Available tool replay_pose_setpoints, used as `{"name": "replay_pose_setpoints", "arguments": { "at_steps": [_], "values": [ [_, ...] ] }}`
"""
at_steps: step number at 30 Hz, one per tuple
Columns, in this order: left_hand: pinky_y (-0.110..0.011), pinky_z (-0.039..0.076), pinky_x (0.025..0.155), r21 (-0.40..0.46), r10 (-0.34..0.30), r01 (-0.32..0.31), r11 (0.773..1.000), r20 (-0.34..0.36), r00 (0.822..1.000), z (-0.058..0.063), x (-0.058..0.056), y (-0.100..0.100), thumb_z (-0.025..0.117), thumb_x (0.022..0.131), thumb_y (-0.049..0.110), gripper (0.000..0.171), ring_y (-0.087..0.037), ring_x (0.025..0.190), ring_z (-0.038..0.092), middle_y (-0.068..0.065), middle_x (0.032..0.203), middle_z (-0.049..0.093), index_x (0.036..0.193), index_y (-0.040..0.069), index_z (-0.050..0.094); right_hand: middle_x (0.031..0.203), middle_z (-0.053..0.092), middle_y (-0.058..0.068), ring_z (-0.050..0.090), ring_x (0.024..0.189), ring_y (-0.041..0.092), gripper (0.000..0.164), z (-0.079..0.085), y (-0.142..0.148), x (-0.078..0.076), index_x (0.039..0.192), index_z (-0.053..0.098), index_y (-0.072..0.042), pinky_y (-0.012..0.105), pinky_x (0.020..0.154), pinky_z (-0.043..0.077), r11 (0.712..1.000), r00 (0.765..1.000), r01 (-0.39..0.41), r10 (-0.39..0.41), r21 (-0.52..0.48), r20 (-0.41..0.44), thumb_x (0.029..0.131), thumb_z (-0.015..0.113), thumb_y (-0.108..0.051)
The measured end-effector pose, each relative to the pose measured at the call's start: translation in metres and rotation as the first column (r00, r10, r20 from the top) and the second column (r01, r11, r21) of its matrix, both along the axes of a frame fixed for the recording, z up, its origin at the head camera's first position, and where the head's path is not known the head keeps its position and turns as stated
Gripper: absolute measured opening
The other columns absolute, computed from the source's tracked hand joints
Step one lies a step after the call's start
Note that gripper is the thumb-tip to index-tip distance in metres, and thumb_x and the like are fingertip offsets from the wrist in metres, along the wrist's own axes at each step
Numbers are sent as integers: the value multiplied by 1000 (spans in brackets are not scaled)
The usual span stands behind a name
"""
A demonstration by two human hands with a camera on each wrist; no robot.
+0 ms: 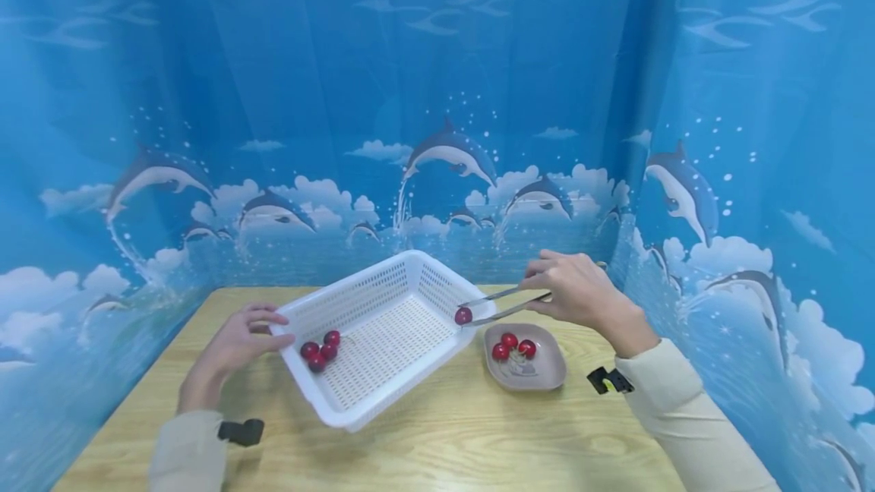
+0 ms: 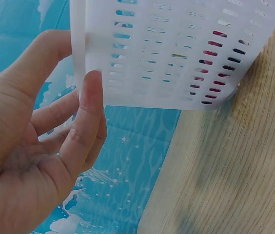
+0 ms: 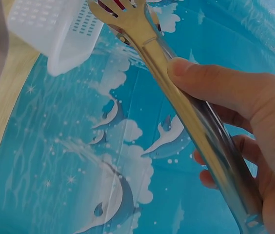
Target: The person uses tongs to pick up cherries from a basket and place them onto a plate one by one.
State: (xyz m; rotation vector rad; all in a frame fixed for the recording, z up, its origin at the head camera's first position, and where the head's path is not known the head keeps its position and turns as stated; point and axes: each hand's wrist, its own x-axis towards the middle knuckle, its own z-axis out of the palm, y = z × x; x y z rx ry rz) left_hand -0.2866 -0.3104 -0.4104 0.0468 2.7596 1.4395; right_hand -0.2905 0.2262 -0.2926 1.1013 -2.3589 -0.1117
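Note:
My left hand pinches the left rim of a white perforated plastic basket. In the left wrist view, the thumb and fingers of this hand lie on either side of the rim. Several dark red cherries are bunched at the basket's left end. My right hand grips metal tongs, whose tips hold one cherry by the basket's right rim. The right wrist view shows the tongs lengthwise, with the thumb pressed on one arm; their cherry is mostly hidden behind the prongs.
A small beige-pink dish stands to the right of the basket and holds several cherries with stems. Both sit on a wooden table. A blue dolphin-print curtain surrounds the back and sides.

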Motion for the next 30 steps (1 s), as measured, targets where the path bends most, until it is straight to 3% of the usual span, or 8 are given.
{"name": "replay_pose_setpoints", "arguments": {
  "at_steps": [19, 30],
  "values": [
    [-61, 53, 106, -4, -2, 2, 1000, -13, 1000, 1, 1, 1, 82, 88, 30, 61, -53, 134, 50, -30, 162, 29, 131, -8, 61, 92, 74, -2, 61, 78, 14, 23, -15, 38, 6, 95, 83, -20, 18, 48, 44, 993, 995, 89, -92, 80, 26, 75, 92, -28],
    [-60, 55, 104, -12, -7, 6, 1000, -29, 1000, 1, 1, 0, 82, 87, 30, 61, -52, 132, 51, -30, 159, 33, 130, -8, 62, 90, 73, -5, 60, 78, 12, 21, -31, 43, -6, 92, 84, -23, 18, 50, 45, 989, 988, 106, -115, 99, 99, 73, 93, -26]
  ]
}}
